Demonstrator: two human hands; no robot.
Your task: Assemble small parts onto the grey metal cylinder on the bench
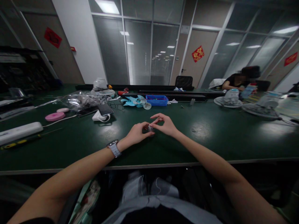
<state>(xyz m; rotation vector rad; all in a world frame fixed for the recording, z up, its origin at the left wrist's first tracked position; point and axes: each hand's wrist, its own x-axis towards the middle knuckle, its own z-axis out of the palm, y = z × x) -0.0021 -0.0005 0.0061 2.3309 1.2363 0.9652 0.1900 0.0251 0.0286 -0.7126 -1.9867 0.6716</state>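
Head view: both hands are meeting over the green table [210,137], just beyond its near edge. The left hand [137,133], wearing a watch [114,147] at the wrist, is pinching a small metallic part [149,127] between thumb and fingertips. The right hand [164,124] is gripping the same part from the opposite side with thumb and forefinger, its remaining fingers lifting clear and curling. What the part is cannot be told; it is too small and mostly covered. It is sitting between the two hands, just above or on the table surface. Farther back, a blue tray [157,100] and a pink disc [54,116] are lying well apart from the hands. A seated person [240,79] is working at the far right.
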